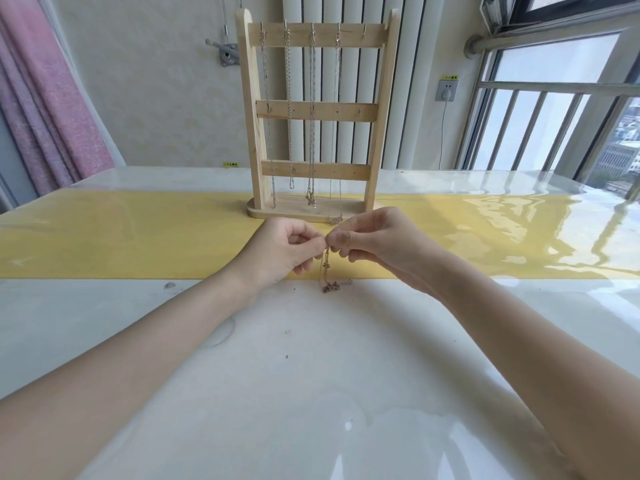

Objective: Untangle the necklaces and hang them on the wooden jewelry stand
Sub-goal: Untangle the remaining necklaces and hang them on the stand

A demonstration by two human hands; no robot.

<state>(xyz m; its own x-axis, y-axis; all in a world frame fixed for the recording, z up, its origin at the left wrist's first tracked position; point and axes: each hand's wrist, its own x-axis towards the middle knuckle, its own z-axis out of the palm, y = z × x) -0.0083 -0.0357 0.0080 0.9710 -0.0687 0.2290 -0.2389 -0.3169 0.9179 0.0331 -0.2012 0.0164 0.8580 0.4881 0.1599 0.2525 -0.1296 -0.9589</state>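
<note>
Now four necklaces [311, 109] hung, one chain [327, 271] pinched

stand [317, 109]: pale unfinished-looking wood, matt, visible grain
hooks [286, 25]: small metal, shiny
hung necklaces [288, 98]: fine metal chain, silver tone, slight glint
held necklace [327, 275]: fine metal chain, darker gold/bronze tone, bunched links
table [311, 375]: white, smooth, high gloss, strong window reflections, a few dark specks
runner [138, 233]: yellow, flat, under a clear glossy layer
curtain [52, 116]: pink cloth, matt, textured weave
wall [166, 98]: cream, matt, faint embossed pattern
</note>
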